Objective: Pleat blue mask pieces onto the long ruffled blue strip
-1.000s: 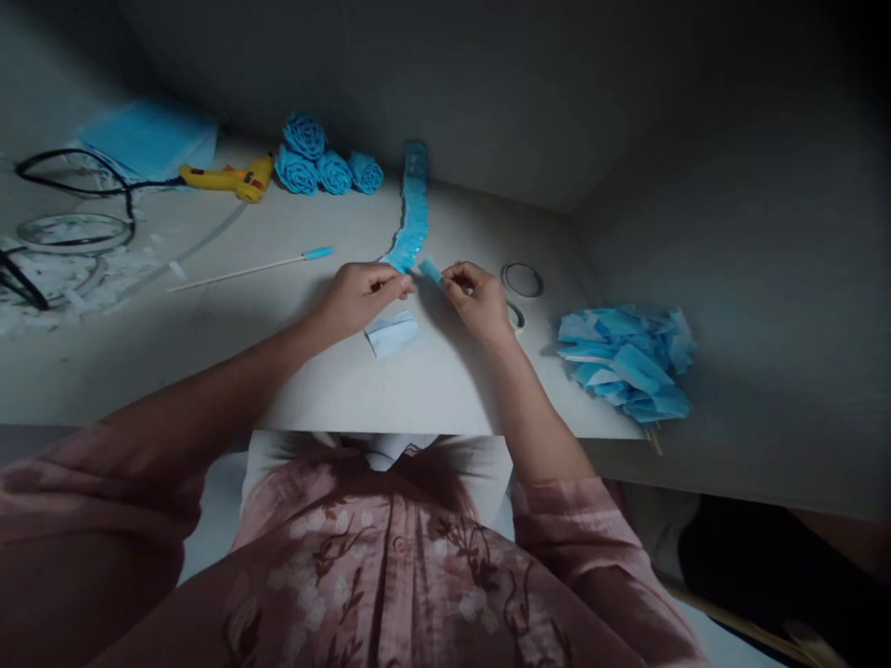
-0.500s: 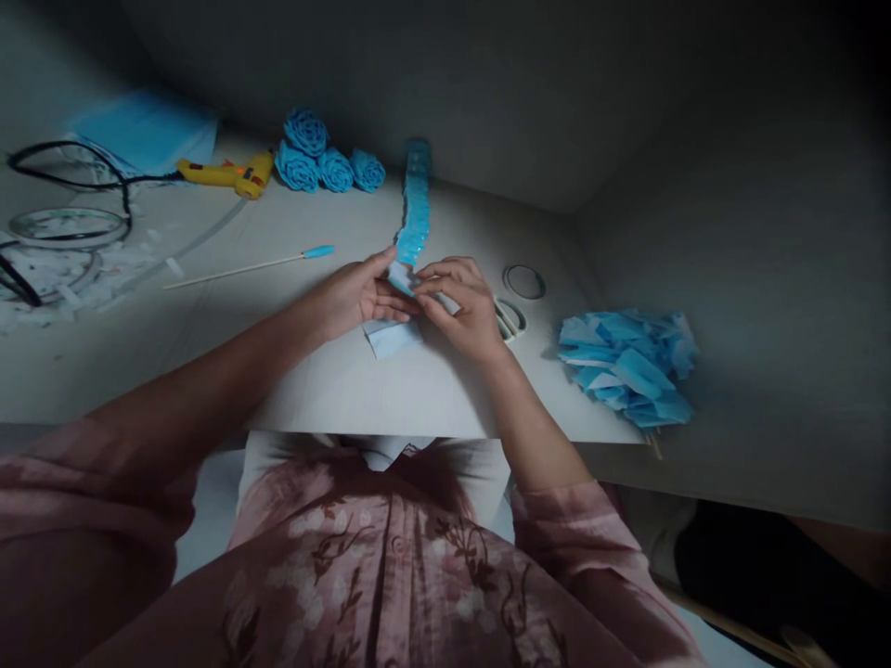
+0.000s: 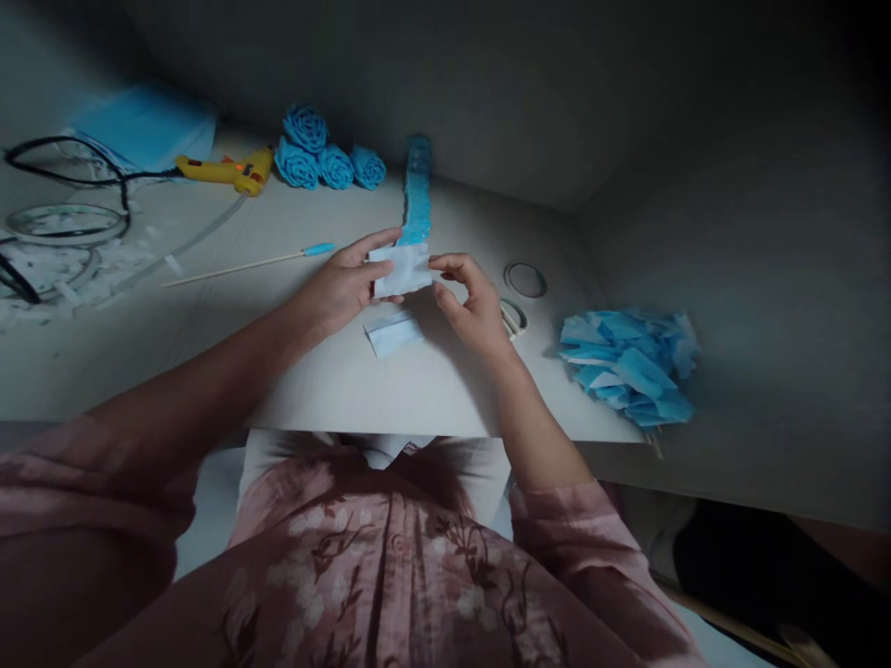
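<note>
Between the thumb and fingers of my left hand [image 3: 355, 278] is a small pale rectangular sheet [image 3: 409, 269], held unfolded and slightly creased; whether it is paper or cloth I cannot tell. My right hand [image 3: 470, 297] is at the sheet's right edge, thumb and index finger apart, the index fingertip close to or touching that edge. Below my hands lies another pale blue folded piece [image 3: 393, 334] on the table. Just beyond the held sheet, a long strip of crinkled blue pieces [image 3: 418, 190] stretches away toward the wall.
A yellow glue gun [image 3: 226, 173] with a black cord and several rolled blue flowers [image 3: 306, 148] sit at the back. A blue-tipped stick [image 3: 251, 269] lies left. Scissors [image 3: 513, 320], a ring [image 3: 525, 279] and a blue ruffled bunch [image 3: 626, 366] are right. White scraps [image 3: 62, 269] litter the left.
The pale sheet, bunched between both hands before, is now spread out flat in my left hand. The right thumb and fingers have parted and drawn slightly to the right.
</note>
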A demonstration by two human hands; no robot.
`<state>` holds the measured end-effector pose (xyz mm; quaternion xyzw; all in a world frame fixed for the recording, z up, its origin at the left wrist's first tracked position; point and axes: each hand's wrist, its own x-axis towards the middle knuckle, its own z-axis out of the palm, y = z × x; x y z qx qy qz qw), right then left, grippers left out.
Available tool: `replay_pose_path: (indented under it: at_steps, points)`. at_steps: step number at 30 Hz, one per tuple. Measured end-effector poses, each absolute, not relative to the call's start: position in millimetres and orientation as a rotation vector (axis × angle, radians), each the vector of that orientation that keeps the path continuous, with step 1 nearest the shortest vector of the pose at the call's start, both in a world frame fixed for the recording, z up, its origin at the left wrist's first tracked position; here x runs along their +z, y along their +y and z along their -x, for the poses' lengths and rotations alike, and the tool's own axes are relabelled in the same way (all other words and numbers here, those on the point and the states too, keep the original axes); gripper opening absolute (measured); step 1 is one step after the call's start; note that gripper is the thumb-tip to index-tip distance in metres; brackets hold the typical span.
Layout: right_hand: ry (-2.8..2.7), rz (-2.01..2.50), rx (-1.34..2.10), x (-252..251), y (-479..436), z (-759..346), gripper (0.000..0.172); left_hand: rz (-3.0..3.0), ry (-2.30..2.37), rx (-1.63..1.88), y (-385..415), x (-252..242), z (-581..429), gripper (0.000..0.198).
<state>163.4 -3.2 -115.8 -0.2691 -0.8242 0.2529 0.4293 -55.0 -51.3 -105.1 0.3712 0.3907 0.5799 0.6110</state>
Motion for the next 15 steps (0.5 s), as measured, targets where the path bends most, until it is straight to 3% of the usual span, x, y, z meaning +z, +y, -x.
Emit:
replay_pose_path:
  at_steps: [7,15]
  points:
    - [-2.008,0.726,0.738,-115.4,-4.9,-159.4,0.025,-0.915,0.923,1.263,-53.9,-105.2,53.9,0.071]
    - [-1.883,0.813,0.892,-114.8,-9.5,-153.0,0.037,-0.956,0.927,1.276,-53.3,-108.9,53.5,0.066]
